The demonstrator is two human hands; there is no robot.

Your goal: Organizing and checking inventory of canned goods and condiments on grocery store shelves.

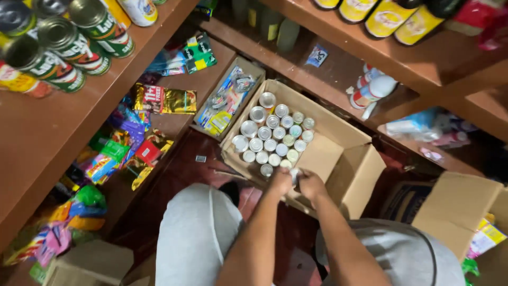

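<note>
Dark red floor [185, 169], with an open cardboard box [338, 153] standing on it, packed with upright cans [272, 135]. Just behind it, a smaller carton [254, 69] of packets. A second open box [455, 206] at the right edge, a third [90, 262] at the lower left. One small grey card [200, 158] lying loose near the big box.

Wooden shelf [53, 132] on the left, carrying tins [69, 45] on their sides. Lower shelf [174, 122] below, strewn with bright sachets [124, 148] and gold packets [165, 99]. Right-hand shelf [434, 69] lined with yellow-labelled bottles [386, 18].
</note>
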